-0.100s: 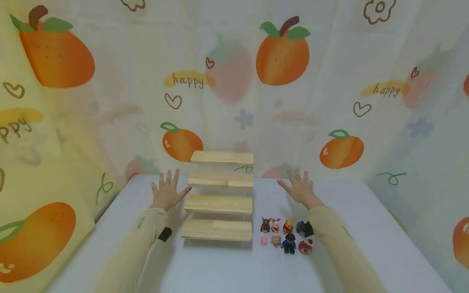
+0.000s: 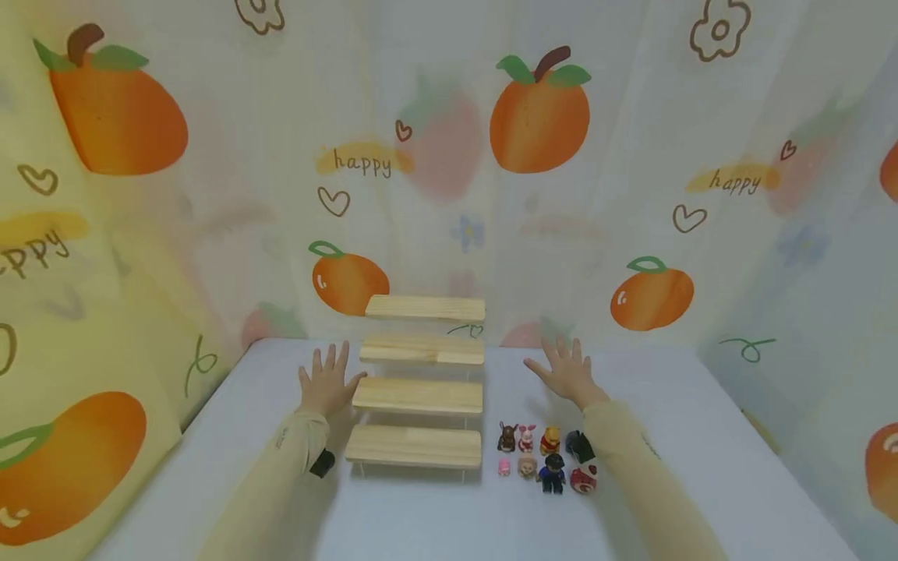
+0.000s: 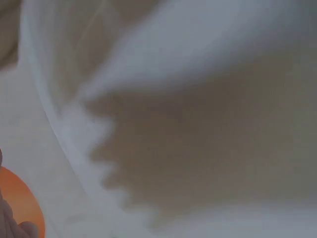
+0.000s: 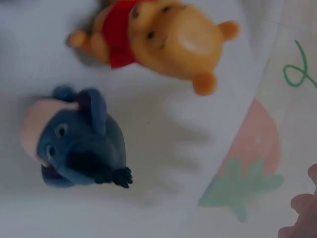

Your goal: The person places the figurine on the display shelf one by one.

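Toy figurines [image 2: 552, 475] sit beside the tiered shelf [image 2: 414, 446]; left hand [image 2: 326, 388] and right hand [image 2: 569, 379], grip released, seem preparing; next probably calls for reaching.

Smooth wooden shelves [image 2: 418, 396], glossy plastic-looking bear figurine [image 4: 161, 42]

Left grip [image 2: 327, 389], right grip [image 2: 570, 380] flank wooden stand [image 2: 421, 396]

Bare hands, fingers spread, cream sleeves [image 2: 263, 489]. Stand: four light planks stepped up toward the back, on white surface [image 2: 393, 518]. Left thumb at stand's left edge; contact unclear. Right one sits behind the figurines, apart from the stand.

Figurines right of stand, two rows of four. Back: brown figurine [image 2: 507, 439], pink figurine [image 2: 526, 440], yellow-and-red figurine [image 2: 550, 442], dark figurine [image 2: 574, 442] near right cuff. Front: small pink figurine [image 2: 504, 466], tan figurine [image 2: 527, 467], black-hatted figurine [image 2: 552, 474], red figurine [image 2: 583, 481].

Backdrop [image 2: 631, 109]: pale, printed oranges, hearts, "happy".
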Demonstrator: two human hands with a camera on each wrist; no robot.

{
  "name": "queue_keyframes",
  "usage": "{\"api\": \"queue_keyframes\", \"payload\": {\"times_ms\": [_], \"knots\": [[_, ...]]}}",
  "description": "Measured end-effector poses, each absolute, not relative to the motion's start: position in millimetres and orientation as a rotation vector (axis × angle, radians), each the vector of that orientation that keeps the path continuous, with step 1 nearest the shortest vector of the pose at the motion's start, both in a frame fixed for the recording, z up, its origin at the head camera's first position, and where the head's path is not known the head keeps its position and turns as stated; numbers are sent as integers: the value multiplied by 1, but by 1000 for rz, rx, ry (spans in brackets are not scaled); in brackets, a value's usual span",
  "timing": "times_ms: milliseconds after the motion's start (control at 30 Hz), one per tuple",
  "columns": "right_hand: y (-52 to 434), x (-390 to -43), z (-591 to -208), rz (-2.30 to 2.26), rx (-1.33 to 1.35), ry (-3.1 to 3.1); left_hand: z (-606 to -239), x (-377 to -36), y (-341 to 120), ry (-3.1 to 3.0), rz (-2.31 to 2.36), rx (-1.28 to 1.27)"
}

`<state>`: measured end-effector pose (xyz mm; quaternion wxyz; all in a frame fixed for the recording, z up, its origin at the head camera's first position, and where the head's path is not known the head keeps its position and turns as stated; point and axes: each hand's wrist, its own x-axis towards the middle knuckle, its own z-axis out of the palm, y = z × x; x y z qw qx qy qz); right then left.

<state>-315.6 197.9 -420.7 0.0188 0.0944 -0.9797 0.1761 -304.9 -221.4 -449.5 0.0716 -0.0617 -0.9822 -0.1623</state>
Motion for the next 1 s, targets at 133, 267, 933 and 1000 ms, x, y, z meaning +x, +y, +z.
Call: {"api": "queue_keyframes", "payload": {"times_ms": [133,267,933,1000], "knots": [[203,-310,-416,602,341,-2957,-461,-298,-216,-2952,-753,-195],[202,-291,-394,822,426,-2786,-454,-290,-219,-2770,-1219,-278],[154,-203,-457,1413,725,-2823,-462,-264,-233,-2572,-1645,-626],[151,-203,-461,1292,716,-2863,-465,-266,-230,-2550,-1666,-623]]}}
